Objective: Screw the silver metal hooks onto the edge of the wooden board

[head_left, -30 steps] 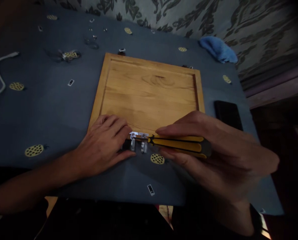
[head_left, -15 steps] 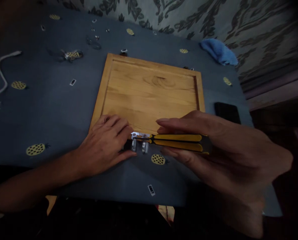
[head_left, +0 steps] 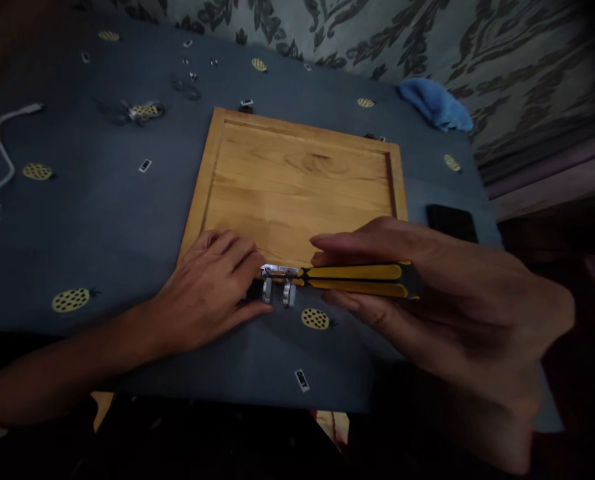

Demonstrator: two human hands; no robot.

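Note:
A framed wooden panel (head_left: 302, 180) with a recessed middle lies on the blue table. My left hand (head_left: 212, 280) is closed over its near edge, fingers bent on the wood and thumb stretched beside a metal latch (head_left: 280, 271). Two shiny loop-like parts (head_left: 288, 295) of the latch hang off the near side. Between the fingers and thumb of my right hand (head_left: 457, 300) is a screwdriver with a yellow-and-black handle (head_left: 354, 272). It lies level, pointing left at the latch. Its tip is hidden among the metal and my left fingers.
Toward the right sits a dark flat object (head_left: 452, 223), with a blue cloth (head_left: 437, 105) behind it. At far left lies a white cable (head_left: 4, 143). A small clear plastic bag (head_left: 144, 112) and several tiny metal pieces (head_left: 192, 76) rest at the back left. A patterned wall stands behind.
The screwdriver's handle has turned slightly and tilted up a little at its right end, as my right hand shifted slightly left. My left hand and the panel stay in place.

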